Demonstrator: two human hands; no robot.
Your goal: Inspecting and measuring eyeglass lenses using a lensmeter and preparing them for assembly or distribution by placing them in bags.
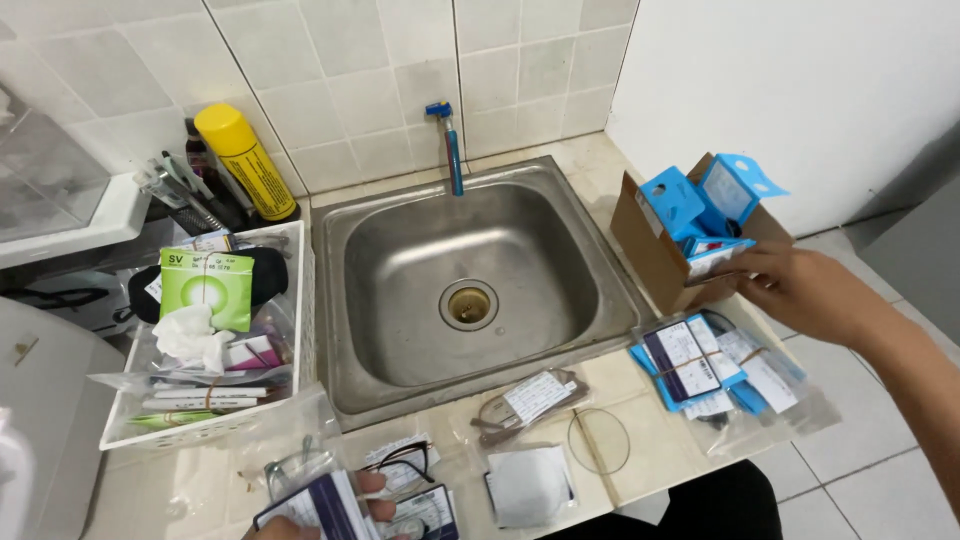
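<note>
The left hand [330, 505] is cut off by the bottom edge; its grip on the dark purple card packet [315, 510] is only partly visible.

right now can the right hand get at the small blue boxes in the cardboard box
Probably yes: the right hand is already at the front edge of the cardboard box, whose top is open, and nothing lies between it and the small blue boxes.

The right hand [800, 285] sits at the right of the frame, its bare forearm running in from the lower right corner. The wrist is straight, the back of the hand faces up, and the fingers point left, loosely curled (their tips are hard to make out). The left hand [345, 505] shows only partly at the bottom edge, left of centre, with fingers curled in a pinch.
</note>
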